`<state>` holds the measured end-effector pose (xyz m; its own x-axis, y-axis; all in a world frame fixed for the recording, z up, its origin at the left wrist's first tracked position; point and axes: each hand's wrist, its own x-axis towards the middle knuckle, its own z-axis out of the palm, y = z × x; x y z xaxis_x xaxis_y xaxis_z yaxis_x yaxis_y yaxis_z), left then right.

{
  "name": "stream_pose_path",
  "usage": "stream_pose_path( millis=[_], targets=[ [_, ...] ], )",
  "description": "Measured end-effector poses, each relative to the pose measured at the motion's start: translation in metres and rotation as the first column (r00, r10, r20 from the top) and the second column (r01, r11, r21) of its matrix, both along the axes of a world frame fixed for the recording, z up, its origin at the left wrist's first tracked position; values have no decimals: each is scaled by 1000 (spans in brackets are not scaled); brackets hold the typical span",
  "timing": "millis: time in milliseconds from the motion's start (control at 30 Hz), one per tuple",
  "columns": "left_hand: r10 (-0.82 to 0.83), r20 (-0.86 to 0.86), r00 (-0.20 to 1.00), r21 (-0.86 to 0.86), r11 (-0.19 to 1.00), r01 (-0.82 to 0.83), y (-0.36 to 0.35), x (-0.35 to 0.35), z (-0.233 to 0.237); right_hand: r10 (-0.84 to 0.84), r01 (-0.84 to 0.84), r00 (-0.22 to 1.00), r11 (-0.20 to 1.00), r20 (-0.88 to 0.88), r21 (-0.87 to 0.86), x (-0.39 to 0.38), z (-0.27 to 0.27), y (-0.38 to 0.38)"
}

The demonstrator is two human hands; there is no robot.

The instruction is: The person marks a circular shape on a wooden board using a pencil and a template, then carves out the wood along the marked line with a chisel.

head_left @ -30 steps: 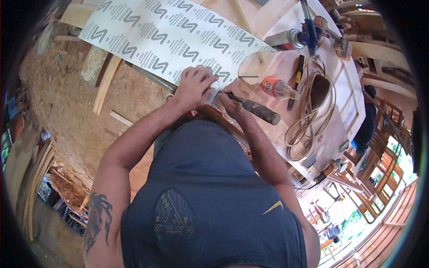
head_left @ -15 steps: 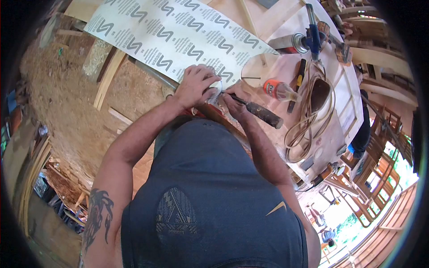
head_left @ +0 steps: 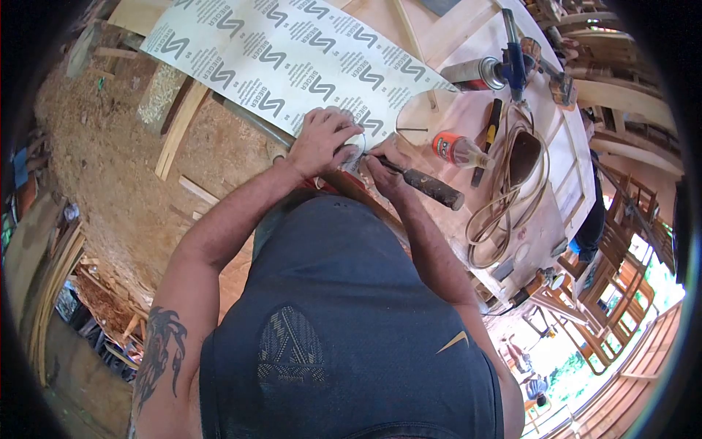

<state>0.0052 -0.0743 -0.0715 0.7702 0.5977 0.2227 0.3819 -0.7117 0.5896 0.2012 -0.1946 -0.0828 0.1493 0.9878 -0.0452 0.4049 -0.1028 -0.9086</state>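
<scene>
My left hand presses down on a small pale round workpiece at the near edge of the wooden workbench. My right hand grips a chisel with a dark worn handle. Its thin blade points left and meets the workpiece right beside my left fingers. The tip itself is hidden between the two hands.
A printed white sheet covers the bench's far left. An orange-capped glue bottle, a round wooden disc, a spray can, a blue tool and a coiled hose lie to the right. Sawdust floor lies to the left.
Both hands stay on the workpiece and chisel; the chisel handle has shifted only slightly. The view has drifted a little.
</scene>
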Motion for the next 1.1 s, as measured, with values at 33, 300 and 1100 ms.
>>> stream_pose_path(
  millis=[33, 300, 1100],
  targets=[
    [2, 0, 1000, -2, 1000, -2, 0, 0, 0, 14, -13, 1000, 1000, -3, 23, 0, -3, 0],
    [3, 18, 1000, 8, 1000, -3, 0, 0, -1, -38, 39, 997, 999, -63, 13, 6, -1, 0],
    [44, 72, 996, -6, 999, -43, -2, -4, -8, 62, -76, 995, 976, -76, -202, 24, 14, 35]
  ],
)
